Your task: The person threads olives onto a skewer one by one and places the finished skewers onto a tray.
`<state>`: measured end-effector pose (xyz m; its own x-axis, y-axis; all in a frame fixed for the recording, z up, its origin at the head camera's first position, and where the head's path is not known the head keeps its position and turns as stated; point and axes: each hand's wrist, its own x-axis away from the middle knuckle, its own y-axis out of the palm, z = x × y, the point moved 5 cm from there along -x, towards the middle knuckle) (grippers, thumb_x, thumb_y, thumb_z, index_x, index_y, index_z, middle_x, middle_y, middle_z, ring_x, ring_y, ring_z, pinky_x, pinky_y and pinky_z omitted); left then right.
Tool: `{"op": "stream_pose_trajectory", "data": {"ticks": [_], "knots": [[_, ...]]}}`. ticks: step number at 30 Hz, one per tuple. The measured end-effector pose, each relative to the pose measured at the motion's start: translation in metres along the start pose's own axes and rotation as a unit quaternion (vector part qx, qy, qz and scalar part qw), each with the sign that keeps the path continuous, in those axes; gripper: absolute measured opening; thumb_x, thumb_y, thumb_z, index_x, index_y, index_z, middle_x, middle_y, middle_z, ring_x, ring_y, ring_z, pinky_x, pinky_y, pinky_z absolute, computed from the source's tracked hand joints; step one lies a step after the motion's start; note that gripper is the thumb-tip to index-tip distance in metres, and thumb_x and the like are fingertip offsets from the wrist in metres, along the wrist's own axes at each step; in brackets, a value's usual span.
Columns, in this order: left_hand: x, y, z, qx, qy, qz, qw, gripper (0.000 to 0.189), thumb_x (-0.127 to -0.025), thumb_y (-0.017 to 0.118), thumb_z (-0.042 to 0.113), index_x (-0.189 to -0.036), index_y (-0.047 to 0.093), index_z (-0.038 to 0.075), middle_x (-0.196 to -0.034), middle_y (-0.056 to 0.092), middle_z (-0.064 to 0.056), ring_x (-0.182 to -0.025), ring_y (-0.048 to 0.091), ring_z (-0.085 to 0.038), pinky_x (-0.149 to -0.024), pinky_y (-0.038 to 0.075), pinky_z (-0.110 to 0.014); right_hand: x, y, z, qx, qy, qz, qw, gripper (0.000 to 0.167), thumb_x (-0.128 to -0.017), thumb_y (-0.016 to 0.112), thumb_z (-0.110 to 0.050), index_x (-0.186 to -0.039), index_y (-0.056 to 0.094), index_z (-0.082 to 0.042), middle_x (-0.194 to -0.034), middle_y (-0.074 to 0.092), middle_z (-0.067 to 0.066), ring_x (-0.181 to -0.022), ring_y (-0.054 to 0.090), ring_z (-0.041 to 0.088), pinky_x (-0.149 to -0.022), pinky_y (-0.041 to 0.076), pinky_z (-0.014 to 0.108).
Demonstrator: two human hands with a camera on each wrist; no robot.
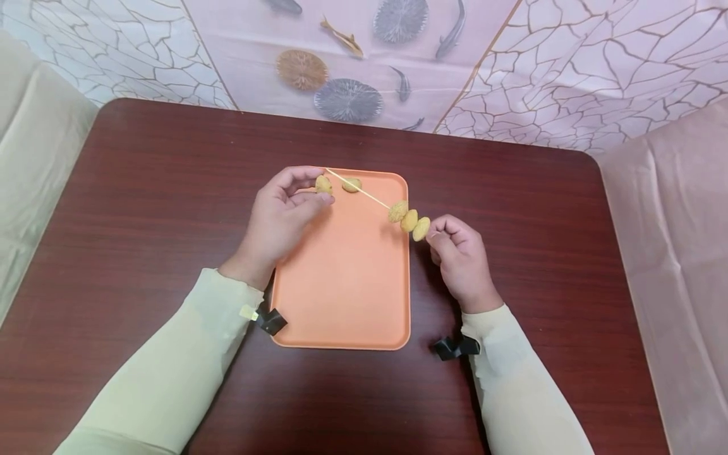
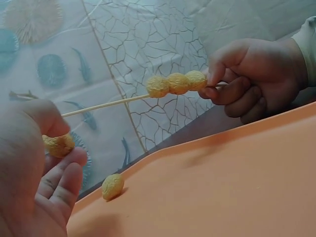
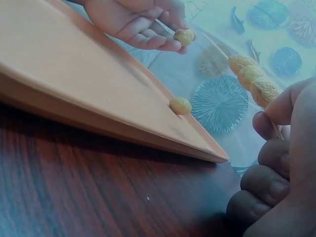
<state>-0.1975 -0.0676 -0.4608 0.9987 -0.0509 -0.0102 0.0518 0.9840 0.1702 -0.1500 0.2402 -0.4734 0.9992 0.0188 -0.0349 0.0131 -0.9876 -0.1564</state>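
My right hand (image 1: pixel 462 262) pinches the end of a thin wooden skewer (image 1: pixel 364 193) just past the tray's right edge. Three wrinkled yellow balls (image 2: pixel 177 84), like small fried potato balls, are threaded close together beside those fingers. The bare length of the stick slants up and left toward my left hand (image 1: pixel 279 218). Between its thumb and fingers the left hand holds a single yellow ball (image 3: pixel 183 37), above the tray's upper left. In the right wrist view the skewer's tip points near that ball, with a small gap between them.
An orange tray (image 1: pixel 341 284) lies on the dark wooden table (image 1: pixel 529 202). One more yellow ball (image 1: pixel 352 185) rests in it near the far edge. Behind the table hangs a patterned cloth (image 1: pixel 364 63). A black wrist camera (image 1: pixel 272 321) sits on the left sleeve.
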Motion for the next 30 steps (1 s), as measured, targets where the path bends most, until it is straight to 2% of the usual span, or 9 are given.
{"op": "stream_pose_trajectory", "data": {"ticks": [6,10,14,23,30], "knots": [[-0.001,-0.008,0.001,0.017,0.016,0.035,0.9991,0.041,-0.099,0.080,-0.003,-0.139,0.071,0.003,-0.114,0.073,-0.007,-0.099,0.082,-0.019,-0.096,0.070,-0.034,0.000,0.000,0.001,0.012,-0.005,-0.008,0.9999,0.016,-0.105,0.057,0.001,-0.097,0.065,0.011,-0.060,0.042,-0.004,-0.054,0.038,0.014,-0.049,0.028,0.025],[-0.001,-0.010,0.003,0.035,0.023,0.047,0.9980,0.038,-0.099,0.080,-0.004,-0.134,0.072,0.008,-0.115,0.077,-0.007,-0.102,0.081,-0.020,-0.097,0.070,-0.034,0.000,0.001,0.001,0.017,-0.009,-0.015,0.9997,0.014,-0.104,0.057,0.002,-0.096,0.066,0.010,-0.060,0.042,-0.004,-0.054,0.037,0.013,-0.049,0.028,0.025],[-0.002,-0.011,0.003,0.047,0.032,0.051,0.9971,0.035,-0.099,0.078,-0.004,-0.133,0.072,0.003,-0.117,0.079,-0.007,-0.104,0.081,-0.019,-0.099,0.069,-0.035,0.001,0.002,0.000,0.019,-0.012,-0.017,0.9996,0.013,-0.104,0.058,0.002,-0.096,0.065,0.009,-0.060,0.041,-0.005,-0.054,0.037,0.013,-0.049,0.028,0.025],[-0.002,-0.012,0.004,0.036,0.056,0.057,0.9961,0.041,-0.099,0.078,-0.006,-0.140,0.069,-0.006,-0.122,0.076,-0.007,-0.104,0.082,-0.017,-0.096,0.068,-0.028,0.000,0.002,-0.001,0.034,-0.018,-0.022,0.9990,0.014,-0.104,0.060,0.001,-0.095,0.067,0.009,-0.061,0.044,-0.006,-0.054,0.039,0.012,-0.049,0.030,0.025],[-0.001,-0.012,0.006,0.017,0.066,0.065,0.9956,0.040,-0.098,0.082,-0.004,-0.137,0.072,-0.003,-0.123,0.076,-0.005,-0.100,0.080,-0.015,-0.089,0.067,-0.023,-0.001,0.003,-0.001,0.031,-0.023,-0.023,0.9990,0.014,-0.105,0.060,0.003,-0.096,0.070,0.008,-0.062,0.048,-0.003,-0.057,0.040,0.008,-0.051,0.031,0.025]]}}
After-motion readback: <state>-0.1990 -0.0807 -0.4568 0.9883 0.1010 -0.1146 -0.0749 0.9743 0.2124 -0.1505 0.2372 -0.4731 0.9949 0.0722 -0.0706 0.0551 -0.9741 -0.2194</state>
